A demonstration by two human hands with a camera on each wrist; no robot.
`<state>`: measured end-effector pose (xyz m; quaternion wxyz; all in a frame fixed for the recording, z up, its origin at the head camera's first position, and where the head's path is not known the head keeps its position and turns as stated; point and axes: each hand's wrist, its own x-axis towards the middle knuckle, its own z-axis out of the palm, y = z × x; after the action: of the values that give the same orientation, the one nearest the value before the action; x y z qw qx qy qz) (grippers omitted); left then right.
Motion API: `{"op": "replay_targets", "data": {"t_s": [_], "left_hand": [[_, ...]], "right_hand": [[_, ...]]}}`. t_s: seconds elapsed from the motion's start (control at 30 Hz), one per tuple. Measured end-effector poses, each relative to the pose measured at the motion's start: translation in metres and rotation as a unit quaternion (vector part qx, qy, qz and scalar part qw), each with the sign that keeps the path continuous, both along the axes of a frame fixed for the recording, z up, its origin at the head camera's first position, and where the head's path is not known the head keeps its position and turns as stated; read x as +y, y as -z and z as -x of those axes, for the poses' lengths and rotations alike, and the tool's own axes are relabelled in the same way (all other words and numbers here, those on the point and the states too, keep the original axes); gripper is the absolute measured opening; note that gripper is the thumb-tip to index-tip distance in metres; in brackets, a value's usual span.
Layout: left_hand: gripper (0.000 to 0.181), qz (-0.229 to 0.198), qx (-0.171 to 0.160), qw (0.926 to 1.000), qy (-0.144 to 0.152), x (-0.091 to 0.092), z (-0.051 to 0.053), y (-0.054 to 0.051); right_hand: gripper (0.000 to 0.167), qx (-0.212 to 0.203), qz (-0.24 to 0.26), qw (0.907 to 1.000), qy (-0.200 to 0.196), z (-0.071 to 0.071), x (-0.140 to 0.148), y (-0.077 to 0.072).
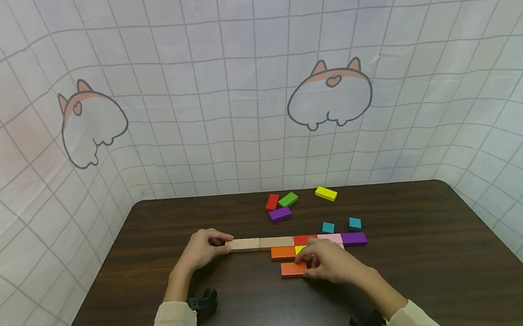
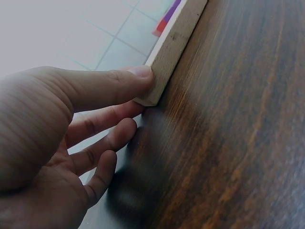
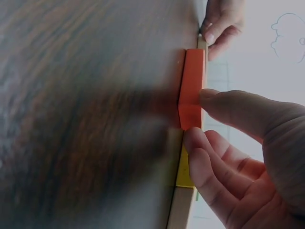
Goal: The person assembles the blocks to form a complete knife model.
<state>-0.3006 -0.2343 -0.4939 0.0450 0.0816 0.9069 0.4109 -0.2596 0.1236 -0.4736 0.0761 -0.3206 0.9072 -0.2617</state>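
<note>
A row of flat blocks lies across the table, with a plain wooden block [image 1: 245,245] at its left end. My left hand [image 1: 205,249] pinches that end, its thumb on the near side in the left wrist view [image 2: 76,124]. Against the row's front side sit an orange block [image 1: 282,253] and a yellow block [image 1: 299,249], partly behind my right hand [image 1: 330,260]. Nearer to me, a separate orange block [image 1: 292,269] is held at its right end between thumb and fingers of my right hand. The right wrist view shows this orange block [image 3: 192,78] beside the thumb.
Farther right in the row are red [image 1: 304,239], pink [image 1: 330,238] and purple [image 1: 354,238] blocks. Behind it stand two small blue blocks [image 1: 328,227] [image 1: 354,223]. Loose red, green, purple and yellow [image 1: 326,194] blocks lie near the table's back edge, before a hanging cloth.
</note>
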Motion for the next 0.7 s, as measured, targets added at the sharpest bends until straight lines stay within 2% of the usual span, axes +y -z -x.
{"op": "replay_targets", "data": {"t_s": [0.3,0.7], "left_hand": [[0.022,0.0,-0.004,1.0,-0.002,0.0,0.0,0.0],[0.022,-0.002,-0.002,1.0,-0.003,0.0,0.0,0.0]], "right_hand": [[0.021,-0.023,0.003,0.9997,0.004,0.003,-0.002,0.003],[0.019,-0.001,-0.004,1.0,0.006,0.003,-0.012,0.003]]}}
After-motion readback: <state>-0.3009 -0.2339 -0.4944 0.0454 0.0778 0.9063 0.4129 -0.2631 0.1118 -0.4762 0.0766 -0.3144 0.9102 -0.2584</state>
